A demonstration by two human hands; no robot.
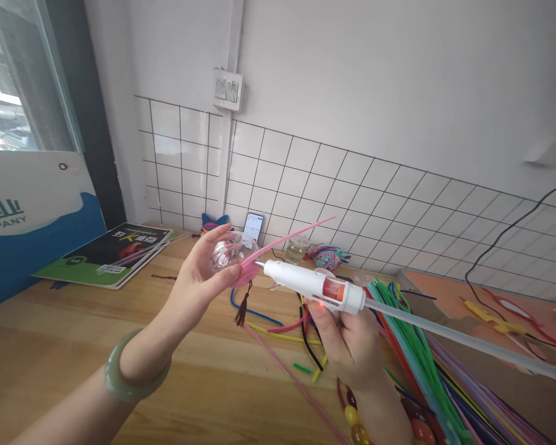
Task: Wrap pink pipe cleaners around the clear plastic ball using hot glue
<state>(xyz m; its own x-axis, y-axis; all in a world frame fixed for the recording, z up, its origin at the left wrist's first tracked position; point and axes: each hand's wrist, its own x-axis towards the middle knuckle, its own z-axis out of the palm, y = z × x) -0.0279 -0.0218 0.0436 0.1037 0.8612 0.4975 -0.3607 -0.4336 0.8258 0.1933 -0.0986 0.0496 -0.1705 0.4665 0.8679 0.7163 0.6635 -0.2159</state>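
Note:
My left hand (pixel 208 269) is closed around a clear plastic ball (pixel 223 254), with the thumb near its lower right side. Pink pipe cleaner (pixel 246 272) rows cover that part of the ball, and one loose end sticks out to the upper right. In my right hand (pixel 347 340) is a white hot glue gun (pixel 301 279), its metal tip at the pink rows. A long clear glue stick (pixel 463 337) juts from the gun's back end. Below the ball hangs a dark brown tassel (pixel 243 311). My right fingers are partly hidden behind the gun.
Loose pipe cleaners (pixel 278 327) and cut bits lie on the wooden table (pixel 204 377). At right is a thick bundle of coloured pipe cleaners (pixel 426 364). A phone (pixel 254 226), a glass jar (pixel 297 250) and a yarn-like striped piece (pixel 328 257) stand near the wall; a magazine (pixel 106 253) lies left.

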